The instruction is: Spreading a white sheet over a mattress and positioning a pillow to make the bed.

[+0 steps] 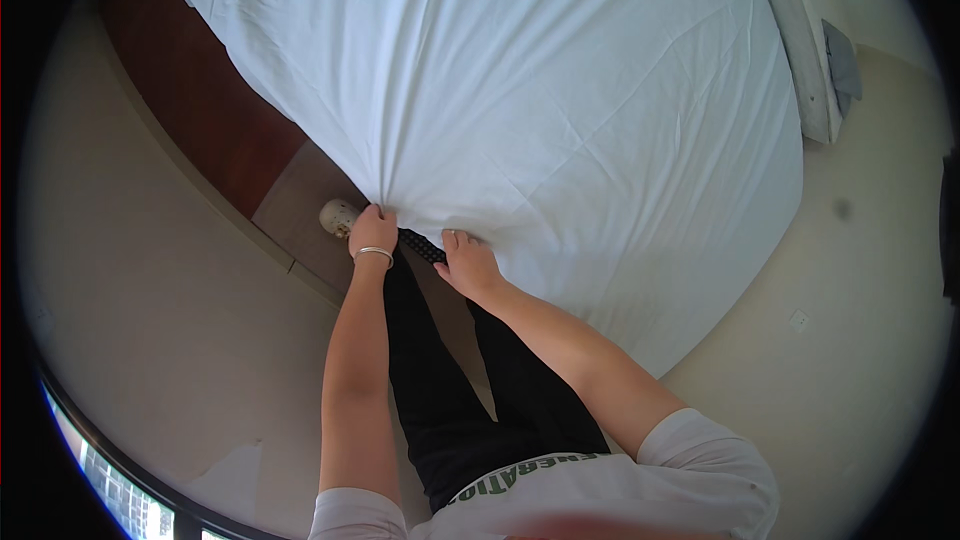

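A white bed sheet (570, 112) covers the bed and fans out in creases from its near edge. My left hand (373, 231), with a silver bangle at the wrist, is closed on a gathered part of that edge. To its right, my right hand (470, 262) rests on the sheet's edge, fingers on top and thumb below; a ring shows on one finger. Between both hands, a dark patterned strip (422, 246) shows under the sheet. Whether the right hand pinches the cloth is hard to tell.
A pale speckled shoe (339, 218) is beside my left hand. Reddish-brown floor (217, 120) lies left of the bed, along a wall (150, 240). A light headboard (799, 52) stands at upper right, with a grey cloth (841, 64) beside it. A wall socket (799, 320) is at right.
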Motion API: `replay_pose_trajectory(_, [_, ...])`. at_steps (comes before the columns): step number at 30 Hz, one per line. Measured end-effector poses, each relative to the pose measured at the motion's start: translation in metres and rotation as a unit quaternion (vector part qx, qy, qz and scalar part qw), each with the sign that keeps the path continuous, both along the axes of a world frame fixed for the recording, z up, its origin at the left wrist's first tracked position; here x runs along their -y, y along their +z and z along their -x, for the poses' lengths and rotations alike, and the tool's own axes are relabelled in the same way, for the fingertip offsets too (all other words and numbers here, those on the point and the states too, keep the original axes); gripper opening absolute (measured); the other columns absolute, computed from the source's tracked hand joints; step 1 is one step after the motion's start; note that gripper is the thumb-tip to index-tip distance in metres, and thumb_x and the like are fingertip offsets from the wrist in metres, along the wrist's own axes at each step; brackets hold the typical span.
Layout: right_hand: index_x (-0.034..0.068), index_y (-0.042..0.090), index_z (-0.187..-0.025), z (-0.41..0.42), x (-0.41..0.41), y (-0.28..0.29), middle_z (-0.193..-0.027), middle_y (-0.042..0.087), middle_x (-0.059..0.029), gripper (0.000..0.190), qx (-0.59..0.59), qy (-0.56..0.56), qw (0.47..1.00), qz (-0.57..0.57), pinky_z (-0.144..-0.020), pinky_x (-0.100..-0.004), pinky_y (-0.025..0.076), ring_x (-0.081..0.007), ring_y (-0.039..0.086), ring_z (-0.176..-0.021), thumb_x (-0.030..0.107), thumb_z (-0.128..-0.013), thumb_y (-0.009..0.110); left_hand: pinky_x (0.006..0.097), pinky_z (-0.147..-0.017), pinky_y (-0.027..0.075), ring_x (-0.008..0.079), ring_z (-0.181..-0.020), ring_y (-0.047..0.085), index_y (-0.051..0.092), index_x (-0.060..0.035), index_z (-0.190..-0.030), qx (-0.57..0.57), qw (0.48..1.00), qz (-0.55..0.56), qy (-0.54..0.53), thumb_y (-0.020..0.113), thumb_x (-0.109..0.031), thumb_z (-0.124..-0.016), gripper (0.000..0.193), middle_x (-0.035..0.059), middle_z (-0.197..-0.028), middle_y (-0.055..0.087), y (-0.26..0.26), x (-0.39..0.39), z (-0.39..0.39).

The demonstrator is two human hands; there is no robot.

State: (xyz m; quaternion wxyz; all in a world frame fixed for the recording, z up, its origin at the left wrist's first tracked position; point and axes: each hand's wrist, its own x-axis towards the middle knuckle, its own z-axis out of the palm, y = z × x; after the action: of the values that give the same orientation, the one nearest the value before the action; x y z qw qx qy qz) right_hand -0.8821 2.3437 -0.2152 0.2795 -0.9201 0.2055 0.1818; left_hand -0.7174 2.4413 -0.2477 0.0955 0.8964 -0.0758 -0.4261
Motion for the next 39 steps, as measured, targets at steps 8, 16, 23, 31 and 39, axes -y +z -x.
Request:
replay_pose_trajectory(8, [0.003, 0.042, -0.12, -0.126, -0.022, 0.015, -0.103, 0.051, -0.016, 0.058, 0.044, -0.047, 0.998, 0.015, -0.078, -0.0415, 0.047, -0.0338, 0.056, -0.091, 0.024, -0.073, 0.071, 0.0383, -0.075, 0.047, 0.0323, -0.084, 0.062, 0.059, -0.0025, -0.099, -0.108, 0.982, 0.138, 0.065, 0.06, -0.031, -0.082, 0.033, 0.0166, -0.086, 0.064, 0.012, -0.054, -0.07])
replay_pose_trajectory(16, [0.002, 0.055, -0.101, -0.29, -0.026, -0.004, -0.1, 0.059, -0.0164, 0.028, -0.156, -0.091, 0.982, 0.057, -0.075, -0.0446, 0.049, -0.0355, 0.059, -0.089, 0.019, -0.08, 0.059, 0.0355, -0.082, 0.047, 0.0272, -0.089, 0.061, 0.055, -0.0007, -0.11, -0.074, 0.974, 0.15, 0.156, 0.059, -0.031, -0.084, 0.04, 0.0152, -0.093, 0.064, 0.049, -0.144, -0.208])
replay_pose_trajectory(23, [0.004, 0.059, -0.084, -0.317, -0.035, -0.009, -0.087, 0.063, -0.017, 0.013, -0.145, -0.057, 0.984, 0.082, -0.071, -0.0476, 0.048, -0.0364, 0.06, -0.082, 0.014, -0.077, 0.053, 0.0334, -0.08, 0.047, 0.0244, -0.087, 0.062, 0.055, -0.0008, -0.112, -0.051, 0.956, 0.177, 0.228, 0.057, -0.03, -0.086, 0.039, 0.0147, -0.096, 0.064, 0.03, -0.165, -0.298])
replay_pose_trajectory(31, [0.005, 0.06, -0.086, -0.363, -0.007, 0.008, -0.089, 0.064, -0.0155, 0.018, -0.31, 0.092, 0.945, -0.036, -0.073, -0.0442, 0.049, -0.0338, 0.061, -0.084, 0.019, -0.076, 0.058, 0.0338, -0.082, 0.047, 0.0242, -0.091, 0.062, 0.05, 0.0043, -0.116, -0.091, 0.89, 0.277, 0.35, 0.058, -0.029, -0.085, 0.047, 0.0156, -0.097, 0.064, 0.008, -0.095, -0.426])
replay_pose_trajectory(39, [0.004, 0.054, -0.102, -0.539, -0.001, 0.018, -0.095, 0.062, -0.0162, 0.044, -0.042, -0.27, 0.962, 0.016, -0.073, -0.0399, 0.049, -0.0329, 0.061, -0.087, 0.037, -0.076, 0.067, 0.0441, -0.109, 0.017, 0.0278, -0.137, 0.019, 0.02, -0.0059, -0.144, -0.182, 0.743, 0.292, 0.574, 0.061, -0.043, -0.082, 0.083, 0.0115, -0.147, 0.025, -0.057, -0.022, -0.59])
